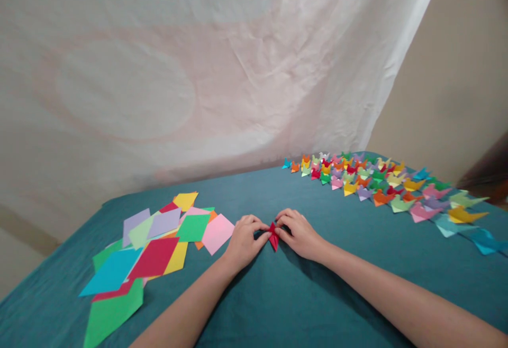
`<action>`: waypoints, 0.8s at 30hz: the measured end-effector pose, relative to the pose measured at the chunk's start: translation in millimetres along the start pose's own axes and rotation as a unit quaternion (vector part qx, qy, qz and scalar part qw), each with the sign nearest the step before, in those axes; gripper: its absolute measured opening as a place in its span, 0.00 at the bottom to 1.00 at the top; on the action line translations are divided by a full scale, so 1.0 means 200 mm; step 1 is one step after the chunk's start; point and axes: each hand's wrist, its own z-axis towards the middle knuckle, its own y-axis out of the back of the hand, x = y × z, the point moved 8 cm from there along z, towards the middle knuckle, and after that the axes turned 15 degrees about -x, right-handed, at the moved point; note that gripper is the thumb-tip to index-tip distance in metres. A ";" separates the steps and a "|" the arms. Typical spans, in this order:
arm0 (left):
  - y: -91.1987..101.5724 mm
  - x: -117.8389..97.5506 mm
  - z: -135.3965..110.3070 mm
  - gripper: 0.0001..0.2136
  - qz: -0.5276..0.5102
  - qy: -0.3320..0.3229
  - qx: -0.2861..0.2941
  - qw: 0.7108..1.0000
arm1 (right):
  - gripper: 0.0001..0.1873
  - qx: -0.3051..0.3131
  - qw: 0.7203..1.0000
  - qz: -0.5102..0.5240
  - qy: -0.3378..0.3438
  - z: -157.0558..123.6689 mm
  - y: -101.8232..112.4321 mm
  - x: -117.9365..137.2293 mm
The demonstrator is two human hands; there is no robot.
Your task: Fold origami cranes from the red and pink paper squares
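Observation:
A small folded piece of red origami paper (273,238) stands pointed between my two hands, near the middle of the table. My left hand (246,238) pinches its left side between thumb and fingers. From the right, my right hand (298,233) grips the opposite edge in the same way. The folded paper narrows to a point toward me, and its top tip shows between the fingertips. The fingers partly hide its sides.
Loose colored paper squares, among them a red sheet (154,258) and a green sheet (113,311), lie overlapping at the left. Rows of folded paper birds (383,197) fill the right side. A teal cloth (254,305) covers the table; a pale hanging sheet (222,73) stands behind.

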 end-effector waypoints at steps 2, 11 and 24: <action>0.00 0.01 0.00 0.06 0.002 0.004 -0.001 1.000 | 0.03 -0.004 1.000 0.002 -0.002 0.00 0.00 0.00; 0.00 0.01 0.00 0.06 0.005 0.008 -0.001 1.000 | 0.05 -0.008 1.000 -0.011 -0.009 0.01 -0.03 -0.02; 0.05 -0.10 -0.02 0.08 0.042 -0.077 -0.032 0.996 | 0.04 -0.016 0.998 -0.058 -0.021 0.01 -0.01 0.01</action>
